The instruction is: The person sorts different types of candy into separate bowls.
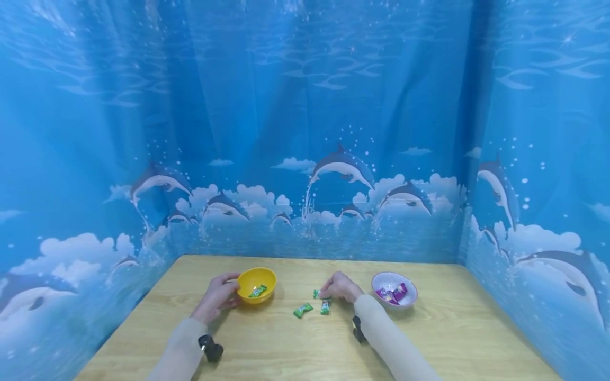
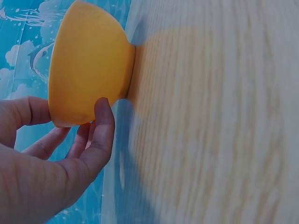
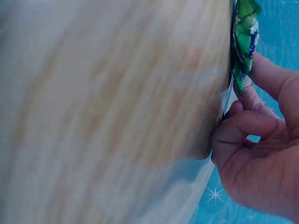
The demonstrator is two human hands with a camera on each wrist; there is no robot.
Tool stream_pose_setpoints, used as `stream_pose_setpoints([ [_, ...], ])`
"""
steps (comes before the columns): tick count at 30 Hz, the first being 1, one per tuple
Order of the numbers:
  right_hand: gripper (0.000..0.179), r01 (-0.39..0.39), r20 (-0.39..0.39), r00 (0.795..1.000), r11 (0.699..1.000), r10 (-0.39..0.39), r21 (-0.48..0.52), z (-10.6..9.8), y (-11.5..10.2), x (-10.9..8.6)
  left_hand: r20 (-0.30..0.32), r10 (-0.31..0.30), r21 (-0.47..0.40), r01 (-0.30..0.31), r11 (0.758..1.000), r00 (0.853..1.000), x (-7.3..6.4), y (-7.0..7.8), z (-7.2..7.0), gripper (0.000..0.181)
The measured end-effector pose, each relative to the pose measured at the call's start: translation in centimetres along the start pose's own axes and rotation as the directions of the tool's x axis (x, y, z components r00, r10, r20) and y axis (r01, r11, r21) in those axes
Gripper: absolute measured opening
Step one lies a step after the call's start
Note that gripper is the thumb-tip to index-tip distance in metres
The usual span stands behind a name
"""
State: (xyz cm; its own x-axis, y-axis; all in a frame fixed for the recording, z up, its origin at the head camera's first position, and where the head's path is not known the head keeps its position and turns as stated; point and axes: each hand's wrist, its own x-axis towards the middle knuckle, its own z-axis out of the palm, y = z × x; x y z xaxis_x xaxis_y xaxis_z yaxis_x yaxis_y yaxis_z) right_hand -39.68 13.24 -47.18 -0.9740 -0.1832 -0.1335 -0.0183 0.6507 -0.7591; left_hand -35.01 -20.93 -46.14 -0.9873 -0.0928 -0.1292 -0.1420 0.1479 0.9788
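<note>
My left hand (image 1: 220,297) holds the yellow bowl (image 1: 257,300) by its left side, thumb at the rim and fingers against the outer wall in the left wrist view. A green wrapped candy (image 1: 258,291) lies inside that bowl. At mid-table my right hand (image 1: 341,287) pinches another green candy (image 1: 316,293) at its fingertips, close to the tabletop. Just in front of these fingers lies a third green candy (image 1: 325,307), and one more green candy (image 1: 303,310) is to its left. In the right wrist view, a green candy (image 3: 245,39) partly hides the thumb and index fingertips.
To the right of my right hand stands a white-lined bowl (image 1: 378,279) with several purple wrapped candies (image 1: 398,292). Everything rests on a light wooden table (image 1: 286,349). Blue curtains (image 1: 267,116) with dolphins enclose its back and sides.
</note>
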Motion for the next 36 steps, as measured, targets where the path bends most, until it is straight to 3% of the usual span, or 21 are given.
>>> stream_pose_setpoints([
  [17, 0.014, 0.027, 0.036, 0.999, 1.0, -0.027, -0.005, -0.2, 0.2, -0.2, 0.008, -0.017, 0.032, 0.017, 0.999, 1.0, 0.3, -0.1, -0.5, 0.05],
  [24, 0.018, -0.002, 0.03, 1.0, 0.998, 0.0, 0.062, -0.2, 0.7, 0.0, 0.005, -0.013, 0.031, 0.012, 0.999, 1.0, 0.2, -0.3, -0.5, 0.049],
  [36, 0.025, 0.03, 0.066, 0.997, 0.975, -0.045, 0.221, -0.4, 0.6, -0.2, 0.002, 0.001, 0.036, -0.001, 0.999, 1.0, 0.2, -0.3, -0.4, 0.049],
])
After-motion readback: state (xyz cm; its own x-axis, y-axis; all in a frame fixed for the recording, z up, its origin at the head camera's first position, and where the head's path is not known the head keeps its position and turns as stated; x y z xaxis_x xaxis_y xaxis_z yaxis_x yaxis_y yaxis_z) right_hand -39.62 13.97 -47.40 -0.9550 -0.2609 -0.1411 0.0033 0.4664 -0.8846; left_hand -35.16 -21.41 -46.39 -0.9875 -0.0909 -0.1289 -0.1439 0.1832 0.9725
